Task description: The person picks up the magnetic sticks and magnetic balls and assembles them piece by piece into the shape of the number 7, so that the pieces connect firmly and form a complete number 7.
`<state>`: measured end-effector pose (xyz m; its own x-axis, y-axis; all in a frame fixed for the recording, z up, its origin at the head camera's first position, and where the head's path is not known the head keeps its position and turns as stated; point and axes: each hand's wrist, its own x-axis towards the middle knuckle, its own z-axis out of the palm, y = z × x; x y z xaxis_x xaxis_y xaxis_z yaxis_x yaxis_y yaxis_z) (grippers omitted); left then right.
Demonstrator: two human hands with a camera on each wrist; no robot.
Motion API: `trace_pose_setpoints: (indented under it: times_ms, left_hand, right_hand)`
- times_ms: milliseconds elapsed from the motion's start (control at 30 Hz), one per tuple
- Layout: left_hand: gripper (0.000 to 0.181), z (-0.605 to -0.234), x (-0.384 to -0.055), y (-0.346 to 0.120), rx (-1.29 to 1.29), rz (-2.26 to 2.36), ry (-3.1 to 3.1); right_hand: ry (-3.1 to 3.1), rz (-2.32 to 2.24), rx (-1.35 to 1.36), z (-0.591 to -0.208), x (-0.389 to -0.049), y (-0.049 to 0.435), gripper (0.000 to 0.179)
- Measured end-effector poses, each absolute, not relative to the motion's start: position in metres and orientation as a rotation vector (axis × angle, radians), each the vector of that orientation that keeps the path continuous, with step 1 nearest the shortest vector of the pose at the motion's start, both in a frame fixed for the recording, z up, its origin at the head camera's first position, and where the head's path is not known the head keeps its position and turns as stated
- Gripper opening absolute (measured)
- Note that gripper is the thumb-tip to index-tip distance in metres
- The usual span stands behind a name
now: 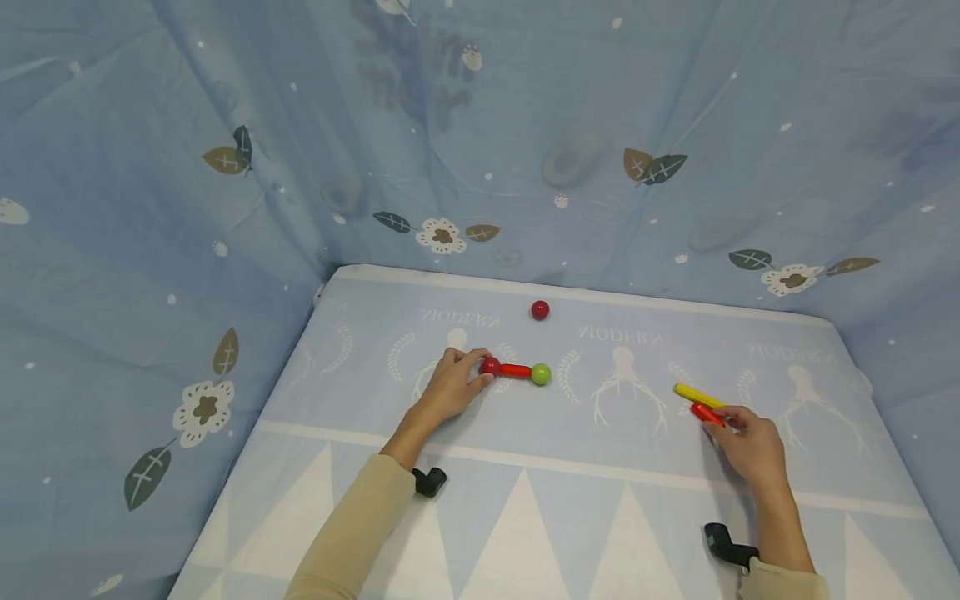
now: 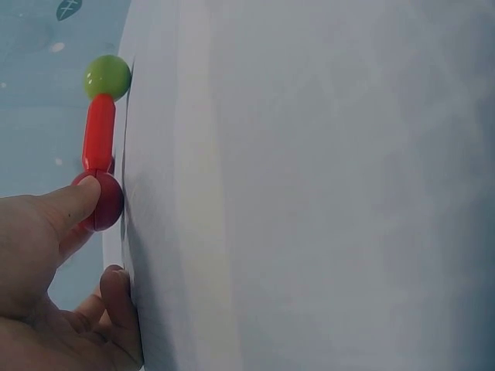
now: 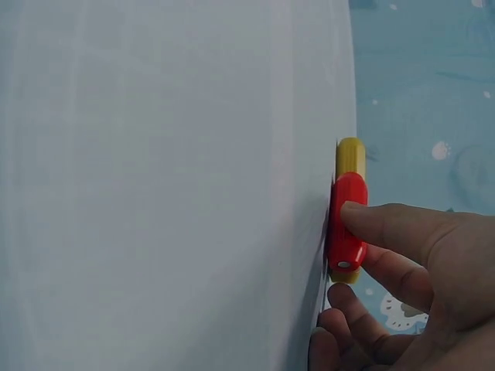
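My left hand (image 1: 450,387) pinches a dark red ball (image 2: 110,202) between thumb and fingers. That ball joins one end of a red rod (image 1: 515,371), and a green ball (image 1: 541,374) caps the other end, the three lying in a line on the table. On the right, my right hand (image 1: 753,446) has thumb and fingers on a shorter-looking red rod (image 3: 348,222), whose end shows a small silvery dot. A yellow rod (image 1: 697,394) lies right beside this red rod, on its far side, partly hidden behind it in the right wrist view.
Another dark red ball (image 1: 540,310) sits near the table's back edge. The table (image 1: 480,500) wears a pale blue and white patterned cover. Blue floral cloth (image 1: 525,167) hangs behind and at both sides. A black wrist-camera piece (image 1: 727,546) juts out by each forearm.
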<state>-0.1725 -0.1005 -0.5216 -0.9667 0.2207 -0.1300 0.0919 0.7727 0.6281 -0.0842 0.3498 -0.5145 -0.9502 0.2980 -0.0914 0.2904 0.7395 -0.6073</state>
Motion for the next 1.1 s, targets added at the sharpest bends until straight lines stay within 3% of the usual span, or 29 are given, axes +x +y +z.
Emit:
trace_pose_setpoints:
  times_ms: [500, 1100]
  left_hand:
    - [0.042, -0.523, -0.172, -0.101, 0.264, 0.979, 2.781]
    - [0.043, -0.522, -0.172, -0.101, 0.265, 0.967, 2.783]
  right_hand:
    - [-2.932, 1.101, -0.460, -0.502, -0.083, 0.327, 0.037]
    - [-2.982, 1.264, -0.195, -0.504, -0.102, 0.266, 0.030]
